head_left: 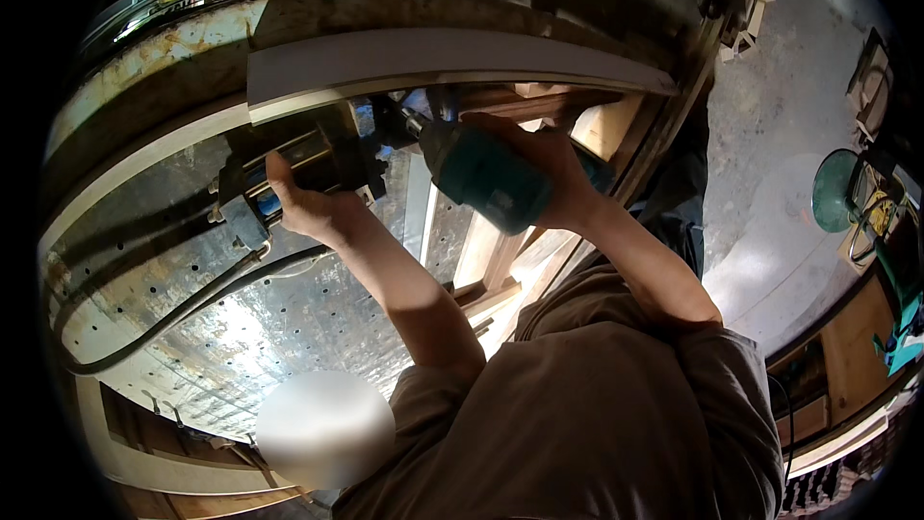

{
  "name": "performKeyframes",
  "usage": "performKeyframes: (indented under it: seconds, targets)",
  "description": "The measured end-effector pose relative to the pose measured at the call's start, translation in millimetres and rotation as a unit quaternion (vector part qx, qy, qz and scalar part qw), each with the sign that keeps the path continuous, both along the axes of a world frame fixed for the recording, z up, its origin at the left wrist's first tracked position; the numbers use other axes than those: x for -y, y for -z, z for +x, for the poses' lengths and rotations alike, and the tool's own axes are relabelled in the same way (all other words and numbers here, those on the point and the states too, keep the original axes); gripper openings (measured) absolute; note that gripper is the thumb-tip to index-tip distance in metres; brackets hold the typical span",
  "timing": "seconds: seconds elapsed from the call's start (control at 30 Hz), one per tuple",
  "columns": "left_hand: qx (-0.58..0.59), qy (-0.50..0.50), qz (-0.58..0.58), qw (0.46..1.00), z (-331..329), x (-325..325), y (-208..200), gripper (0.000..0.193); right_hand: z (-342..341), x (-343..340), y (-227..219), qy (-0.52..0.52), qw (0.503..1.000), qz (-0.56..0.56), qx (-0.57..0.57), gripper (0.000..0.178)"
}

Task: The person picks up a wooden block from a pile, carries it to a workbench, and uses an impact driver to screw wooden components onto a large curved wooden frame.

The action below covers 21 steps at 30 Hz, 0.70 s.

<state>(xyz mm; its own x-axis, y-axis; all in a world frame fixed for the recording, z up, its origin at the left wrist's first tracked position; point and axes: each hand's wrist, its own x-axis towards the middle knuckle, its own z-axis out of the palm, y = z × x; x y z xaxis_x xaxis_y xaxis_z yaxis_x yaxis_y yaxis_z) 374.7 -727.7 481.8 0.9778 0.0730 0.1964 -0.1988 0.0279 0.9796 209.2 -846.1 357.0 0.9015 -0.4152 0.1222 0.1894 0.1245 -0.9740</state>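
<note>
Just below the long pale board (433,53), toward its right half, is the power drill (496,178): chunky teal body, darker front end, shiny silver chuck tip aimed up-left at the board. Right hand (556,171) holds it from the right, fingers wrapped and partly hidden by the body. Below the board's left end, left hand (310,210) is at a rodded metal clamp (243,223), thumb raised; other fingers hidden, can't tell if gripping. Black hose (183,318) runs from the clamp, farther below the board, over a perforated metal tabletop (144,274). Wooden strips (489,246) sit below the board's right half.
</note>
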Motion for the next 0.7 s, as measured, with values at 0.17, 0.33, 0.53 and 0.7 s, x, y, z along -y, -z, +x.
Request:
performKeyframes:
  seconds: [0.17, 0.33, 0.53, 0.7]
  targets:
    - [0.034, 0.001, 0.056, 0.998, 2, -2, 3, 0.053, 6, -21, 15, -0.014, 0.955, 0.292, 0.056, 0.066]
    - [0.006, -0.035, 0.072, 0.997, -5, 3, -4, 0.051, 6, -27, -4, -0.003, 0.968, 0.251, 0.03, 0.065]
    - [-0.002, -0.036, 0.041, 0.998, -2, 8, -1, 0.049, -5, -7, -20, 0.014, 0.998, 0.044, -0.038, 0.064]
    - [0.002, -0.041, 0.038, 0.998, -8, 13, -5, 0.049, -16, -11, -8, 0.02, 0.993, 0.113, -0.038, 0.068]
